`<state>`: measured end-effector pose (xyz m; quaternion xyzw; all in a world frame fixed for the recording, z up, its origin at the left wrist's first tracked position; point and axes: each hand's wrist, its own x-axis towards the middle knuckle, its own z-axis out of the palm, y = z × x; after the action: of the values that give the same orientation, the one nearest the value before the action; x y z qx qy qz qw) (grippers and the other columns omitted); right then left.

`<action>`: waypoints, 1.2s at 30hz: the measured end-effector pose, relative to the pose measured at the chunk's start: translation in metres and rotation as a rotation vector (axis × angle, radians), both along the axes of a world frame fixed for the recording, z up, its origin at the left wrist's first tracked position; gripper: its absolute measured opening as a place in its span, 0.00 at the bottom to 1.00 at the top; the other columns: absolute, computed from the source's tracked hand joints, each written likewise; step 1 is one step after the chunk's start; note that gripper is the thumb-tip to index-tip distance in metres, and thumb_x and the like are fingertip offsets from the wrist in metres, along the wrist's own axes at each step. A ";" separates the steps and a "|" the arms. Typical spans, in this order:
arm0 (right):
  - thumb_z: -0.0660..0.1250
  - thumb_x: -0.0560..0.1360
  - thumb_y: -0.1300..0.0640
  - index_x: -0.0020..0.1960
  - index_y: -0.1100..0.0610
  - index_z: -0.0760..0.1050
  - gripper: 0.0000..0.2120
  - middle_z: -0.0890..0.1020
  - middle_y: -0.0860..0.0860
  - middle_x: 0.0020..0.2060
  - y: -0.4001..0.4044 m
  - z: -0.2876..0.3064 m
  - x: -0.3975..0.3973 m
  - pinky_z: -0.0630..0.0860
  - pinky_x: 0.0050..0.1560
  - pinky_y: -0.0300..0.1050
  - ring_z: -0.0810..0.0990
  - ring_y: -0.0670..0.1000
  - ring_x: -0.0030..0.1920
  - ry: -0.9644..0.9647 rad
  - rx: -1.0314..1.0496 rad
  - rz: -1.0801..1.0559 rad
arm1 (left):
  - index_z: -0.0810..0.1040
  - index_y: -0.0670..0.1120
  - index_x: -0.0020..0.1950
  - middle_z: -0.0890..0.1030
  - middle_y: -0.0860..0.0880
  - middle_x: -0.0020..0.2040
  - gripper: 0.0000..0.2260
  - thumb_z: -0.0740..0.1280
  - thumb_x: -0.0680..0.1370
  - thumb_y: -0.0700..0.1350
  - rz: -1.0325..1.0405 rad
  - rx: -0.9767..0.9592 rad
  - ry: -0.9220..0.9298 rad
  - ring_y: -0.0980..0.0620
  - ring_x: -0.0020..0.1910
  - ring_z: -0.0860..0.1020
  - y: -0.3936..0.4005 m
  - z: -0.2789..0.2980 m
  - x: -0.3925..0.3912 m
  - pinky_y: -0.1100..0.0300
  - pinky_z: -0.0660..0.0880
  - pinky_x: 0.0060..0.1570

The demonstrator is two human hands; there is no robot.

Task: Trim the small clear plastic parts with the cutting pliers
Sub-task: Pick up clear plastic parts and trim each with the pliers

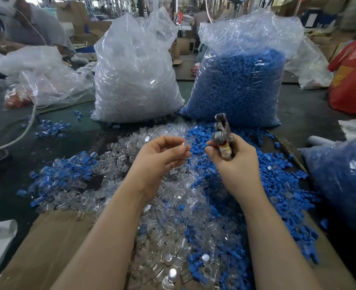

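**Clear part pinched, pliers raised**

The left hand (pixel 162 155) pinches a small clear plastic part (pixel 186 144) between thumb and curled fingertips, above the heap of loose clear plastic pieces (pixel 162 216). Just to its right, the right hand (pixel 233 162) wraps its fingers around the taped handles of the metal cutting pliers (pixel 223 132), whose head points up and away; the part and pliers are near but apart. Scattered blue plastic caps (pixel 277 181) spread to the right. Farther back stand a clear-filled transparent bag (pixel 135 80) and a blue-filled transparent bag (pixel 240 84).
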<state>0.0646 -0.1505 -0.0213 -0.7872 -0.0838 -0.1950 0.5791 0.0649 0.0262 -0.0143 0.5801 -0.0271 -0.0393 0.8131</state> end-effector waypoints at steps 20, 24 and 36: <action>0.72 0.76 0.59 0.42 0.48 0.78 0.08 0.82 0.40 0.35 0.010 0.004 -0.005 0.74 0.40 0.28 0.80 0.38 0.38 -0.005 0.111 0.146 | 0.85 0.46 0.46 0.86 0.45 0.47 0.10 0.76 0.67 0.35 0.006 0.109 -0.135 0.50 0.47 0.84 -0.008 0.001 -0.004 0.61 0.80 0.46; 0.72 0.76 0.59 0.42 0.48 0.78 0.08 0.82 0.40 0.35 0.009 0.004 -0.004 0.74 0.39 0.30 0.79 0.38 0.37 -0.002 0.107 0.133 | 0.85 0.47 0.45 0.86 0.48 0.44 0.10 0.75 0.69 0.33 0.069 0.186 -0.185 0.53 0.43 0.84 -0.012 0.002 -0.004 0.64 0.78 0.44; 0.71 0.76 0.59 0.42 0.48 0.78 0.07 0.83 0.44 0.39 0.009 0.002 -0.004 0.78 0.40 0.38 0.81 0.46 0.40 0.016 0.057 0.114 | 0.84 0.45 0.46 0.86 0.50 0.40 0.07 0.76 0.70 0.36 0.118 0.238 -0.207 0.58 0.38 0.82 -0.015 0.004 -0.005 0.68 0.76 0.39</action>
<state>0.0604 -0.1411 -0.0192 -0.7657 -0.1185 -0.1577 0.6122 0.0595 0.0111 -0.0102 0.6739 -0.0719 0.0657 0.7324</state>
